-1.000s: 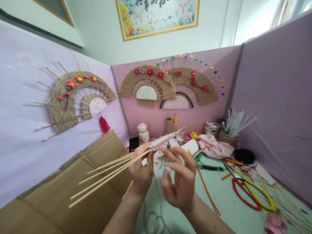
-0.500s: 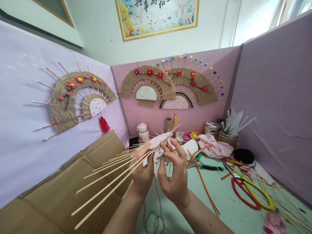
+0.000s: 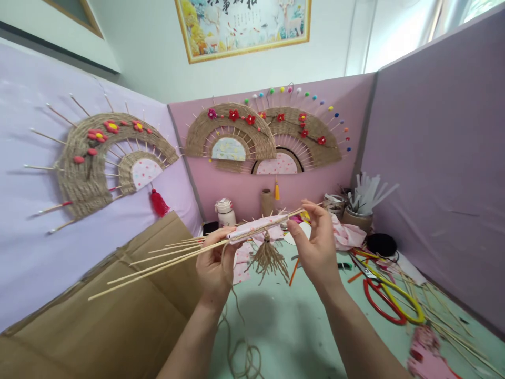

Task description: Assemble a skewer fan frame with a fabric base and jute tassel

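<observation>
A pale pink spotted-cloth fan piece with light wooden sticks [image 3: 258, 226] is held above the pale green tabletop [image 3: 288, 321], tilted so that its face is seen almost edge-on. At its left end, the left hand [image 3: 216, 260] pinches the piece, fingers curled behind and thumb beneath, and the long sticks run out leftward past this hand. At the fan piece's right end, the right hand [image 3: 315, 242] has its thumb at the lower edge and its fingertips by the thin sticks, a narrow space between them; whether they press on the sticks, I cannot tell. A brown frayed twine tassel [image 3: 269, 260] hangs below the middle of the fan piece, and a loose brown twine [image 3: 244, 358] drops from near the left hand into loops on the tabletop. Behind the fan piece stand a white lidded bottle [image 3: 225, 212] and a brown cardboard tube [image 3: 267, 201]. To its left lies a large brown cardboard sheet [image 3: 138, 310]. To its right are crumpled pink spotted cloth [image 3: 349, 235], a black round object [image 3: 381, 245], a container of whitish translucent sticks [image 3: 358, 219] and scissors with red and yellow handles [image 3: 384, 302]. Beyond it, woven brown half-ring fans [image 3: 232, 126] with red flowers hang on the pink panel [image 3: 240, 192].
</observation>
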`<state>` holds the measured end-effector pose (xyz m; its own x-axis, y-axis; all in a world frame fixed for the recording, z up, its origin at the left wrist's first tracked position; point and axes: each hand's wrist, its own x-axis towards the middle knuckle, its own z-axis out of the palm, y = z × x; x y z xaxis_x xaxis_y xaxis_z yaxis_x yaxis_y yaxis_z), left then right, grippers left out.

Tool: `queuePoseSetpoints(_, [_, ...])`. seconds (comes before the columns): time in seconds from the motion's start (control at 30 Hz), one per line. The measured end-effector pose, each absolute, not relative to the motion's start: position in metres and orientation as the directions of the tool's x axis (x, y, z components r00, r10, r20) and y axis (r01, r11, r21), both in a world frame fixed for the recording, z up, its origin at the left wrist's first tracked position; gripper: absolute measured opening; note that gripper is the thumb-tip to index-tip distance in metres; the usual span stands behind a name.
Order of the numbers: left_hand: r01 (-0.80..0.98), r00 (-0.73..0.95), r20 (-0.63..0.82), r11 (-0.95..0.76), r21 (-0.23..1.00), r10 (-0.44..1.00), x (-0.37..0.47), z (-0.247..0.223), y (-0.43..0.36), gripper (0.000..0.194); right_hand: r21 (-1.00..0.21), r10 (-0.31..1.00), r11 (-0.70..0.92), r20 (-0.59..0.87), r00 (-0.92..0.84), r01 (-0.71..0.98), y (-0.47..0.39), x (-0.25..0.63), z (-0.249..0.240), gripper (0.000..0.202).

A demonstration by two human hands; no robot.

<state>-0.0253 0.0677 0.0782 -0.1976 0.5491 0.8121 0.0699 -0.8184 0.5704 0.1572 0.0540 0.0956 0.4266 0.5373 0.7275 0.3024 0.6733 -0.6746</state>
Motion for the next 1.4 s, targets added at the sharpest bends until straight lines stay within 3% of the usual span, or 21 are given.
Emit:
queuePoseSetpoints(0.17, [0.173, -0.167, 0.835, -0.818, 0.549, 0.525, -0.023, 0.076, 0.064, 0.022, -0.706, 0.606, 0.548, 0.705, 0.368, 0.449, 0.059, 0.161, 0.09, 0.055])
queuePoseSetpoints(0.37, [0.295, -0.101, 0.939, -0.892, 0.344, 0.329, -0.025, 0.08, 0.061, 0.016, -0.76, 0.651, 0.489, 0.644, 0.401, 0.427, 0.062, 0.167, 0.09, 0.052])
queuePoseSetpoints(0.53, [0.241, -0.181, 0.896, -0.865, 0.441, 0.406, -0.026, 0.081, 0.062, 0.014, -0.768, 0.612, 0.465, 0.638, 0.467, 0.44, 0.073, 0.186, 0.087, 0.049])
queuePoseSetpoints(0.63, [0.23, -0.197, 0.88, -0.852, 0.471, 0.433, -0.027, 0.08, 0.065, 0.014, -0.72, 0.514, 0.481, 0.694, 0.505, 0.5, 0.066, 0.187, 0.093, 0.043])
queuePoseSetpoints(0.7, [0.249, -0.171, 0.895, -0.861, 0.443, 0.411, -0.027, 0.08, 0.065, 0.014, -0.648, 0.472, 0.529, 0.761, 0.444, 0.548, 0.055, 0.18, 0.099, 0.04])
queuePoseSetpoints(0.83, [0.306, -0.068, 0.955, -0.905, 0.296, 0.289, -0.026, 0.082, 0.063, 0.018, -0.559, 0.535, 0.593, 0.812, 0.235, 0.579, 0.036, 0.16, 0.107, 0.05])
queuePoseSetpoints(1.1, [0.289, 0.087, 0.959, -0.928, 0.235, 0.27, -0.023, 0.082, 0.054, 0.027, -0.652, 0.68, 0.556, 0.713, 0.17, 0.516, 0.036, 0.158, 0.104, 0.057])
queuePoseSetpoints(1.4, [0.284, 0.139, 0.955, -0.934, 0.216, 0.263, -0.021, 0.083, 0.051, 0.032, -0.628, 0.657, 0.602, 0.74, 0.141, 0.493, 0.025, 0.147, 0.109, 0.054])
